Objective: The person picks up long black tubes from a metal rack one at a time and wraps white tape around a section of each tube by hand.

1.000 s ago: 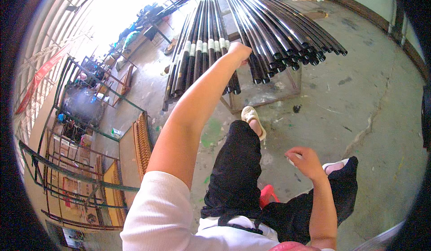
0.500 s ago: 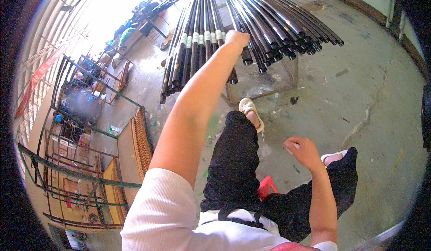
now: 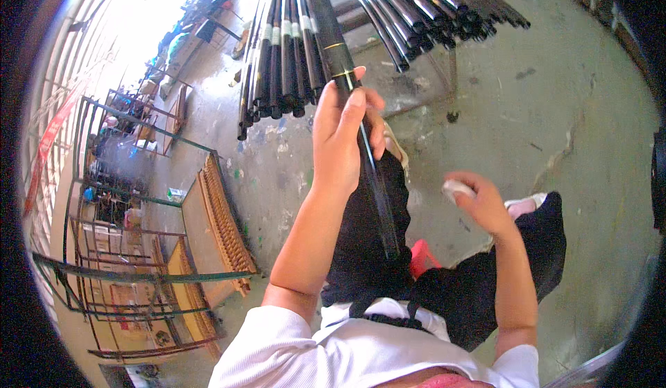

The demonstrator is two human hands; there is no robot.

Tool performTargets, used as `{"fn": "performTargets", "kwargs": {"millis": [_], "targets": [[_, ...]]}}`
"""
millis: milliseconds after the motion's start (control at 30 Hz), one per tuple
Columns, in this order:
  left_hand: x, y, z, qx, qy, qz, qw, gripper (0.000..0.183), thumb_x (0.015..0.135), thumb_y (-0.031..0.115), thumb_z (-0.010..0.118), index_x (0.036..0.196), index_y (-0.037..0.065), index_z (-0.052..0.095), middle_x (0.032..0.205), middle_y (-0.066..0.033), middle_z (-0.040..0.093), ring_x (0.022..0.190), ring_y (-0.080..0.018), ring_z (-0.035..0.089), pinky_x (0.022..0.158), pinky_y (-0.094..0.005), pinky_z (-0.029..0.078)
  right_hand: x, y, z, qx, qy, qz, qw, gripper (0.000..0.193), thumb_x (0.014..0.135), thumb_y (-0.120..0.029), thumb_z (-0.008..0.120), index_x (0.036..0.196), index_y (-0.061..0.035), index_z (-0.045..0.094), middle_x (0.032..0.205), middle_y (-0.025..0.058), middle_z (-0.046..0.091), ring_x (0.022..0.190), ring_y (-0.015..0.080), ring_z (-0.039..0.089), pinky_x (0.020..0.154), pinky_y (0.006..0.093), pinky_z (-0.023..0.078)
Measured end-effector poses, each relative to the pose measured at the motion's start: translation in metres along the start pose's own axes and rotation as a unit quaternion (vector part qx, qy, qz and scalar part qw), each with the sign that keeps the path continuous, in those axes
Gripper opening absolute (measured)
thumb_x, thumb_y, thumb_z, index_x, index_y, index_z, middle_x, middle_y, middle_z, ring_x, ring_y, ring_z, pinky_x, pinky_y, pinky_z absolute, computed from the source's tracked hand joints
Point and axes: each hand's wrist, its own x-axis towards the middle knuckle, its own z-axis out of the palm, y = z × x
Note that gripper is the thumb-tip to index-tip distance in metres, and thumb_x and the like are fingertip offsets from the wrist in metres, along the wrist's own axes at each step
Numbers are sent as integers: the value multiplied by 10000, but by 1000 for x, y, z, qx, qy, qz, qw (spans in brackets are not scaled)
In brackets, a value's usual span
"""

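Note:
My left hand (image 3: 336, 142) is wrapped round a long, glossy black pole (image 3: 377, 194) with thin gold rings just above the grip. Its near end slants down over my black-trousered leg, and its far part runs up past the frame's upper edge. Lower on the right, my right hand (image 3: 487, 206) is closed on a small white wad (image 3: 458, 190), perhaps cloth or paper, apart from the pole. Beyond my left hand lies a row of black poles (image 3: 281, 76), several with pale bands. A second bundle of dark poles (image 3: 423, 24) fans out at the far right.
A metal stand (image 3: 451, 86) shows beneath the right bundle. At left stand green metal frames (image 3: 152, 275) and a board with a ridged wooden edge (image 3: 225, 214). Something red (image 3: 422, 257) is beside my leg on the grey concrete floor (image 3: 541, 124).
My left hand has come back from among the poles toward my body, bringing one pole along. My right hand stays near the same place, its white wad now showing more clearly.

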Motion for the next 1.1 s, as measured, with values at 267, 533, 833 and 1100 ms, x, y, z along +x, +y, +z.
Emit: {"fn": "performTargets", "kwargs": {"millis": [267,533,833,1100], "targets": [[-65,-6,-2,17,-94,-36,995,536,890,156,531,1329,13,258,866,-139,537,470,-91,472,384,-184,362,-40,-88,-15,389,26,52,920,562,773,-136,559,1297,-27,387,747,44,584,558,80,485,504,198,378],[-92,-22,17,137,-203,30,969,590,672,113,788,1176,29,493,1161,-133,447,626,-63,491,544,-185,413,-70,-121,-11,346,48,46,936,550,805,-146,579,1288,16,372,857,84,617,701,103,565,563,189,411],[-92,-22,12,279,-256,87,921,304,732,111,729,978,37,564,1142,-168,478,744,-157,528,644,-254,430,-66,-121,-5,90,27,7,996,186,859,-101,557,1006,12,574,842,67,619,710,114,579,642,243,464],[-124,-20,17,72,-86,-75,991,657,827,58,589,1350,39,191,1154,-198,471,715,-162,542,621,-268,458,-64,-130,-13,135,77,85,984,144,843,-132,591,792,-2,627,674,42,619,615,91,562,575,216,435]]}}
